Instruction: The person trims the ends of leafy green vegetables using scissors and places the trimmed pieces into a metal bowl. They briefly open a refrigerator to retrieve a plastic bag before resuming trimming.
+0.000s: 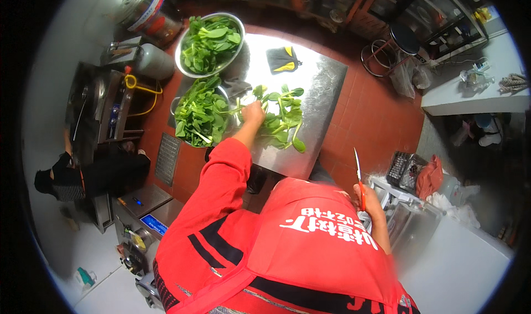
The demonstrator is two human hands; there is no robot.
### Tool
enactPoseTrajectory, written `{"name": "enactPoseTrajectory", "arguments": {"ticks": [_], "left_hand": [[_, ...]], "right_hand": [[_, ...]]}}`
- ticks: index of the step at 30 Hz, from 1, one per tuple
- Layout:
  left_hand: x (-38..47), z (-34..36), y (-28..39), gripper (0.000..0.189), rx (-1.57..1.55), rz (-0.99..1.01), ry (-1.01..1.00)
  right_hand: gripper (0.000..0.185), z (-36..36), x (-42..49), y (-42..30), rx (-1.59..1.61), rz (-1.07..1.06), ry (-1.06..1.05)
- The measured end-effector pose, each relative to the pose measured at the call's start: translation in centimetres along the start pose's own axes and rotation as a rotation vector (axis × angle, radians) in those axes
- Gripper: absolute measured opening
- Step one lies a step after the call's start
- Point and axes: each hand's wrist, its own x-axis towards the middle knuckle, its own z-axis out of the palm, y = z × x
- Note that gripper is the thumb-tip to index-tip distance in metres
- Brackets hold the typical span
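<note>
My left hand (254,112) is over the left part of the leafy greens (282,121) spread on the steel table (307,135), its fingers closed around some stems. Away from the table, at my right side, my right hand (369,200) holds scissors (359,177) by their orange handles, blades pointing up and away from me. A basin heaped with greens (203,115) stands just left of my left hand. Beyond it is a metal bowl (238,52) with more greens, tilted in view. A black and yellow cloth item (283,60) lies near the table's far edge.
At the left, a person in dark clothes (70,177) is by a stove (105,106), near a gas cylinder (155,61). A round stool (404,39) stands beyond the table at the right. A black plastic crate (400,168) sits on a white surface to my right.
</note>
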Motion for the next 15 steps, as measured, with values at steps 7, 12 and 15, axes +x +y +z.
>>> {"name": "enactPoseTrajectory", "arguments": {"ticks": [7, 12, 15], "left_hand": [[-1.9, -5.0, -2.1, 0.026, -1.184, -0.063, -0.183], [-7.4, -11.8, -3.4, 0.026, -1.857, -0.037, -0.445], [-9.9, -13.7, -4.7, 0.033, -2.073, 0.029, -0.513]], "right_hand": [[0.047, 0.1, 2.1, -1.0, 0.004, -0.034, -0.017], [0.045, 2.5, 4.3, -5.1, -0.175, -0.257, -0.082], [0.048, 4.7, 4.8, -8.0, -0.368, -0.358, -0.102]]}}
